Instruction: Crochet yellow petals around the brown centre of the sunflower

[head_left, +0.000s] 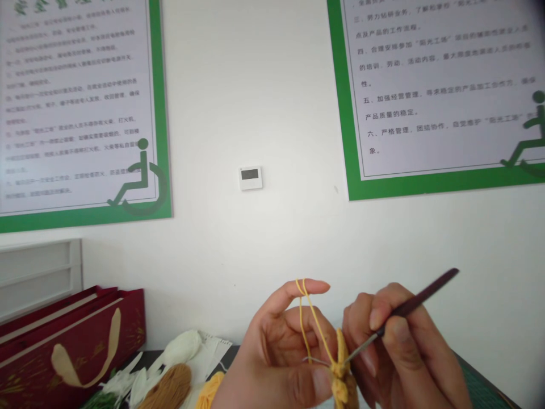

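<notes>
My left hand (293, 346) pinches a small yellow crochet piece (340, 378) between thumb and fingers. Yellow yarn (315, 318) loops over its raised index finger and runs down to the piece. In my right hand (404, 341) is a crochet hook with a dark red handle (430, 291), held like a pen and slanting up to the right. Its metal shaft (366, 346) reaches the yellow stitches, and a thin metal tip shows on their left side. The lower part of the piece is cut off by the frame's bottom edge.
Dark red gift bags (38, 352) with a cream ribbon handle stand at the left. Beside them lie a brown yarn skein (168, 389), a white skein (183, 346) and yellow yarn (209, 391). A green mat (481, 386) shows at right. Behind is a white wall with two green-framed posters.
</notes>
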`<state>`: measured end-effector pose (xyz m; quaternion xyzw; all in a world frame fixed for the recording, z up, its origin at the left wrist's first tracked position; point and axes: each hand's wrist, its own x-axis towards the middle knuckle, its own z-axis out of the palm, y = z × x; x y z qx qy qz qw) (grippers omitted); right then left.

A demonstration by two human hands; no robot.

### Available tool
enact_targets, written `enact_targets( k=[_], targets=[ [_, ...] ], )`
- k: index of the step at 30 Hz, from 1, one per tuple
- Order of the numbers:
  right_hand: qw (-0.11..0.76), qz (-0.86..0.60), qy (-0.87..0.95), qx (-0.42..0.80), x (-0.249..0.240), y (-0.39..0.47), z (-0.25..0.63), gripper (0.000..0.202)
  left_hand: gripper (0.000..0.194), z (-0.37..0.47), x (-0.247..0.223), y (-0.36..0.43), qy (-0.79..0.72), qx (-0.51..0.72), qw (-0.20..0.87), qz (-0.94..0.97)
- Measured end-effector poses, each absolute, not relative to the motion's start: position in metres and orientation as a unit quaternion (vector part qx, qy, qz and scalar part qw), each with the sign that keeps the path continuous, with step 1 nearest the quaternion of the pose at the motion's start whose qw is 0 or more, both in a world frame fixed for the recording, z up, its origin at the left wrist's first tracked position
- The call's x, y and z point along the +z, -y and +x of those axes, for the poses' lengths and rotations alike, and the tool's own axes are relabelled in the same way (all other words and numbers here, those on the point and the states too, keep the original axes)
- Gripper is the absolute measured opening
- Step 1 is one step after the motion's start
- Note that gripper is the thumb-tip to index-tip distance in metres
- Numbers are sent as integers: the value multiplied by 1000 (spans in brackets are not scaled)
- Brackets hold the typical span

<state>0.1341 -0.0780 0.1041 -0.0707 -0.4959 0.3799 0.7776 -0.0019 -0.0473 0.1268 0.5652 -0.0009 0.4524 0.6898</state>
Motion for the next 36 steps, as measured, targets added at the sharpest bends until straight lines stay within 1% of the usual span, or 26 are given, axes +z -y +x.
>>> enact_targets(
  k=[3,5,7,9,13,14,15,17,19,20,21,22,23,24,26,28,29,33,36],
  targets=[
    [739,-77,527,413,108,70,139,28,49,-3,130,51,-42,487,640,593],
    [738,-87,522,419,109,66,139,29,44,-4,132,55,-87,521,606,595],
    [749,-100,511,410,109,63,136,29,44,-4,134,59,-123,558,572,589],
    [762,-114,519,371,107,63,133,26,48,-3,134,61,-142,587,540,586],
    [772,-136,583,216,108,63,138,10,65,0,136,66,-150,610,536,564],
    [766,-141,604,170,109,63,142,7,71,1,136,67,-151,612,542,556],
    [755,-147,628,119,110,63,146,9,77,3,137,69,-153,616,546,547],
    [709,-156,688,-2,112,63,155,18,88,6,138,71,-154,626,548,533],
    [646,-160,733,-138,111,62,161,32,98,8,137,71,-151,645,542,517],
    [641,-158,723,-202,109,61,161,40,101,9,137,69,-150,651,543,509],
    [664,-162,691,-236,106,59,160,46,103,10,137,68,-149,648,554,501],
    [685,-141,668,-254,102,57,158,47,105,10,137,65,-145,635,575,495],
    [711,-130,646,-247,99,54,155,45,107,10,137,63,-140,613,603,490],
    [713,-123,651,-230,97,52,151,40,107,9,137,60,-132,588,631,488],
    [788,-100,605,-62,95,48,145,19,110,9,137,57,-110,556,661,492],
    [803,-89,583,81,96,47,141,4,113,8,138,56,-95,562,652,500],
    [800,-83,579,137,98,47,140,4,113,7,138,57,-93,569,643,504],
    [779,-65,540,312,102,52,138,16,109,4,137,62,-101,579,620,520],
    [758,-72,499,414,102,56,136,21,103,2,136,63,-111,586,604,528]
  ],
)
